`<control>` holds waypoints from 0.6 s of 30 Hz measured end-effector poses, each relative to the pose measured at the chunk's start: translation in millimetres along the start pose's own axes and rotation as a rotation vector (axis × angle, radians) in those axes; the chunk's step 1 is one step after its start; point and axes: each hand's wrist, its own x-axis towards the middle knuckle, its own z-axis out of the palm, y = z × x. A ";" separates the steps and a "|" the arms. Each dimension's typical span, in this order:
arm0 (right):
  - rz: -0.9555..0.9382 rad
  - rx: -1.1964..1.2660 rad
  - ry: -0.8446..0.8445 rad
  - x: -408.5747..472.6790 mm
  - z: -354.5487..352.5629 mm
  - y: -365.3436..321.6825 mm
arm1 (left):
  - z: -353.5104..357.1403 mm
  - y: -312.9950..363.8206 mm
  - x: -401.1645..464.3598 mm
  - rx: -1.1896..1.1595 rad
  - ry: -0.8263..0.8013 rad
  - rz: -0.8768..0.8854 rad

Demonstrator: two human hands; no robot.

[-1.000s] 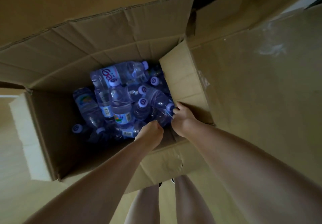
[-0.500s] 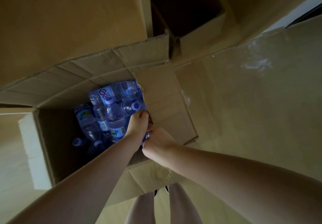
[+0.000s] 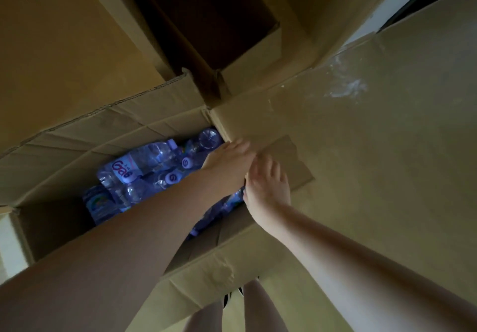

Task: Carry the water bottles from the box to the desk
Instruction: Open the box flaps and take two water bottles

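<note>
Several clear blue water bottles [image 3: 144, 166] with pale caps lie piled in an open cardboard box [image 3: 103, 125] below me. Both my arms reach over the box's right side. My left hand [image 3: 227, 164] is above the bottles, and its fingers stretch to the edge of the box's small right flap [image 3: 294, 161]. Beside it, my right hand [image 3: 268, 187] lies on that flap with its fingers spread. I see no bottle in either hand. My arms hide the bottles on the near and right sides.
A large closed cardboard box [image 3: 374, 151] stands tight against the right side. Behind it is another open box with a dark inside [image 3: 206, 21]. My legs [image 3: 258, 311] stand at the box's near wall.
Both hands came up out of the pile and moved right onto the small flap. The flap has swung from over the bottles out towards the neighbouring box. The view has tilted upward.
</note>
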 end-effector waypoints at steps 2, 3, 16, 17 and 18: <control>0.083 0.117 -0.038 8.5 20.1 15.1 | 6.4 -3.8 7.1 0.123 -0.092 0.015; 0.085 0.180 -0.093 13.1 32.8 20.9 | 9.0 -5.8 9.2 0.191 -0.133 0.018; -0.025 0.174 -0.122 32.7 58.4 33.2 | 20.2 0.0 38.5 0.398 -0.084 0.028; -0.024 0.181 -0.139 33.1 58.8 32.6 | 22.5 -1.9 35.3 0.358 -0.053 0.025; -0.021 0.185 -0.165 33.5 57.5 31.4 | 25.8 -4.0 30.4 0.296 -0.018 0.020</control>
